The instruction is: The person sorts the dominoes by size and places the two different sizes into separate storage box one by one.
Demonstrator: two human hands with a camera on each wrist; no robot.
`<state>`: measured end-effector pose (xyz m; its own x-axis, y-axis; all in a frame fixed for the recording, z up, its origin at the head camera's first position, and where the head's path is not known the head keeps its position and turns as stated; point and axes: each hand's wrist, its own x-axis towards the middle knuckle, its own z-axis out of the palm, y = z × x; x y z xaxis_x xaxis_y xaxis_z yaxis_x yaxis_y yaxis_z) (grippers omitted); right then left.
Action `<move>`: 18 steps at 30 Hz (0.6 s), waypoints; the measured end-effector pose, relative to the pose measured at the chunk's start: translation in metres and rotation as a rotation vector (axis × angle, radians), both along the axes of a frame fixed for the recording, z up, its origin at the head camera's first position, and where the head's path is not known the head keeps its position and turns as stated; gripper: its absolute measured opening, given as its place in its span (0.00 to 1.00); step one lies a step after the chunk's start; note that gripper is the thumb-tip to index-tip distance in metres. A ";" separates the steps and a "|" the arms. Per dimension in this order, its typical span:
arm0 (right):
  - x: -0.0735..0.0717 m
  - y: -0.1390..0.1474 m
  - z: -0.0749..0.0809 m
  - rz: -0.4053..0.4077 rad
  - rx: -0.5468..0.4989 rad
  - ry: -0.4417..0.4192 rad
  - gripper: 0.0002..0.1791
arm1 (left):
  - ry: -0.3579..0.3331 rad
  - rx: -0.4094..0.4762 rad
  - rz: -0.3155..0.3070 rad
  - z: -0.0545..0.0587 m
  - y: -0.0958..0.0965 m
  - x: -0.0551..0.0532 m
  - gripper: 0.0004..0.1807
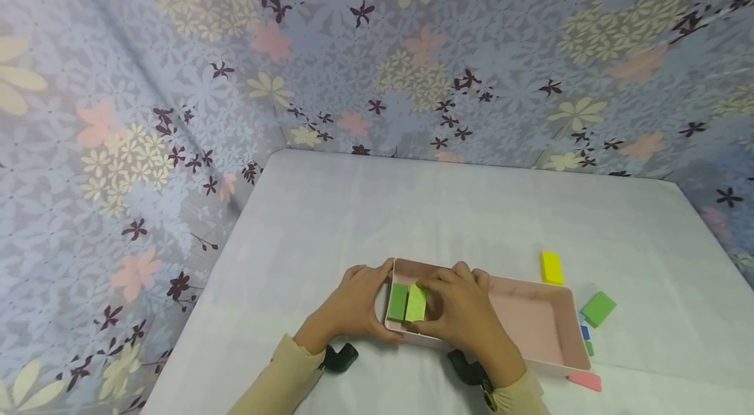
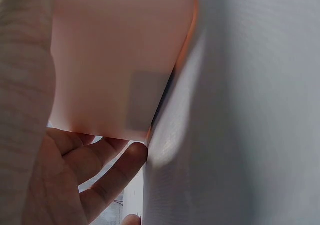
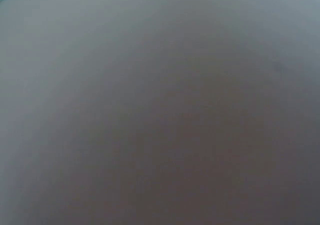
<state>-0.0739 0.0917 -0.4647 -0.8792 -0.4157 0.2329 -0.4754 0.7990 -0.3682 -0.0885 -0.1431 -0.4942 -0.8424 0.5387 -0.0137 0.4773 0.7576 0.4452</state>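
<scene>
A long pink box [image 1: 530,323] lies on the table in the head view. My left hand [image 1: 356,305] grips its left end, thumb and fingers spread around the corners; the left wrist view has the fingers [image 2: 117,177] against the pink end wall [image 2: 110,65]. Inside, at that end, a green block [image 1: 397,302] sits by the wall. Right beside it, my right hand [image 1: 462,310] pinches a light green block [image 1: 416,304] between thumb and fingers. The right wrist view is a dark blur.
Right of the box, a yellow block [image 1: 552,268] and another green block [image 1: 598,309] lie on the white tabletop [image 1: 471,212]. Small blue pieces [image 1: 585,332] and a pink piece [image 1: 585,381] are close to the box's right end. Flowered fabric [image 1: 330,74] hangs behind and beside the table.
</scene>
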 end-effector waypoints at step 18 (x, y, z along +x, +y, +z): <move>-0.005 -0.012 -0.002 -0.030 0.069 -0.058 0.37 | -0.001 0.010 -0.009 0.001 -0.002 -0.003 0.75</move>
<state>-0.0791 0.0800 -0.4665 -0.9026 -0.4025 0.1528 -0.4304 0.8367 -0.3386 -0.0917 -0.1450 -0.4933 -0.8377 0.5461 -0.0092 0.4833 0.7491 0.4531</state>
